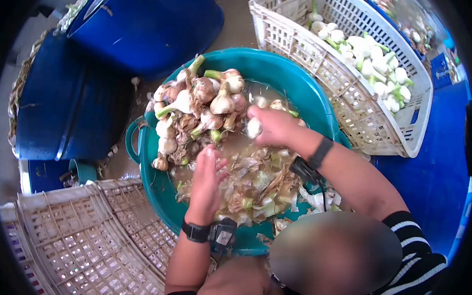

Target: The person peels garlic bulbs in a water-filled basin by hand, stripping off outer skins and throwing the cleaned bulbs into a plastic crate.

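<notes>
In the head view, a green tub (pixel 317 100) holds murky water, loose garlic skins (pixel 258 180) and a heap of unpeeled garlic bulbs (pixel 198 104) at its left. My right hand (pixel 274 126) is closed around a white garlic bulb (pixel 254 128) over the water, right of the heap. Its fingertips are partly hidden. Below the heap, my left hand (pixel 207 174) is raised over the floating skins, fingers stretched and slightly apart, with nothing in it. Straps with small devices sit on both wrists.
A white plastic crate (pixel 316 56) with cleaned garlic bulbs (pixel 373 59) stands at the upper right. Another crate (pixel 67 226) lies at the lower left. Blue barrels (pixel 154 30) stand behind the tub and at the left. A blue surface (pixel 424 172) is on the right.
</notes>
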A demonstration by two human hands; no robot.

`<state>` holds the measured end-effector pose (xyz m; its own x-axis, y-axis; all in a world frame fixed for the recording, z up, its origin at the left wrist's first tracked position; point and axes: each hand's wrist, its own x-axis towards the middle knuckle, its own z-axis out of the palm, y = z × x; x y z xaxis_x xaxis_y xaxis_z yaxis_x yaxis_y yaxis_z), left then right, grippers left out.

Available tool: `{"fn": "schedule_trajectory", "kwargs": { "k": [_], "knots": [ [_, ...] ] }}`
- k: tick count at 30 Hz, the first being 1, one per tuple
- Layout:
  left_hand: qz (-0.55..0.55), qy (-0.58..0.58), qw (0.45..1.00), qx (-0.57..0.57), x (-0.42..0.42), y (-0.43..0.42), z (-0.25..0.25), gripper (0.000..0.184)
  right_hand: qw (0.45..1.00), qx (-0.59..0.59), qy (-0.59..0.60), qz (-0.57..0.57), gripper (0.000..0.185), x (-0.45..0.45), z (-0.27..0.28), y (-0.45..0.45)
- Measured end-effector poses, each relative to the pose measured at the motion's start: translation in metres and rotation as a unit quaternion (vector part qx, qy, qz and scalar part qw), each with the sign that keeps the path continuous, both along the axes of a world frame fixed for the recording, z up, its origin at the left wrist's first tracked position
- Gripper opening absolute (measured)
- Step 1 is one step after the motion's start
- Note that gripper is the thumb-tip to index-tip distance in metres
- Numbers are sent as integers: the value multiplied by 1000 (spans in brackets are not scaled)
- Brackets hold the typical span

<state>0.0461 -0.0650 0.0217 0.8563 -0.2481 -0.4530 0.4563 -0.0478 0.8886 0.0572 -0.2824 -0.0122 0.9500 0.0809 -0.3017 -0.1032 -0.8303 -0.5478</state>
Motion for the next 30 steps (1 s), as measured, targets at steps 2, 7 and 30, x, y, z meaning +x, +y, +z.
{"fn": "schedule_trajectory", "kwargs": {
  "k": [2, 7, 30],
  "knots": [
    [-8, 195, 977, -92, 0, 1, -3, 39, 988, 129, -82, 23, 61, -14, 36, 28],
    [-34, 112, 962, -248, -11, 3, -8, 34, 934, 313, -160, 54, 67, -47, 35, 52],
    [73, 12, 984, -163, -29, -3, 12, 20, 943, 277, -151, -104, 16, -49, 4, 54]
  ]
}}
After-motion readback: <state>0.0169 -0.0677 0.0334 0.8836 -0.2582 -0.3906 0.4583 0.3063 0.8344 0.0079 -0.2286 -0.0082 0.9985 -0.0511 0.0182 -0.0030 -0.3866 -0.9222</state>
